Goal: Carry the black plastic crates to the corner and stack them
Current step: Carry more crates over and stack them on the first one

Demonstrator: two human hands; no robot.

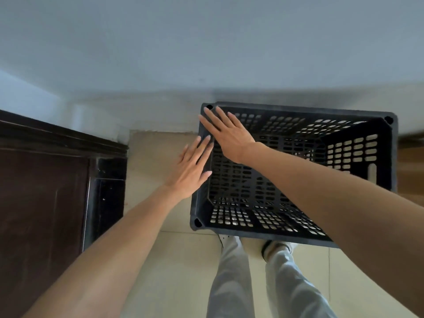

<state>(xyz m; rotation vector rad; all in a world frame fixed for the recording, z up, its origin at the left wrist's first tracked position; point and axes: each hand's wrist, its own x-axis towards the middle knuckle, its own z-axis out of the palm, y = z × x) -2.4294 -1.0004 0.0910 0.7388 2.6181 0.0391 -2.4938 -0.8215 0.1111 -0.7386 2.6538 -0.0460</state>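
A black plastic crate [358, 157] with slotted walls and an open top stands against the pale wall, just ahead of my feet. Whether other crates sit beneath it is hidden. My left hand [191, 167] lies flat with fingers spread at the crate's left rim, fingertips on the edge. My right hand [229, 131] reaches across the open top with fingers spread, fingertips near the far left corner of the rim. Neither hand grips anything.
A dark brown wooden door and frame [46, 191] fills the left side. Beige floor tiles [156, 260] lie between the door and the crate. The pale wall [206, 53] rises behind. My legs in light trousers [234, 278] stand at the crate's near edge.
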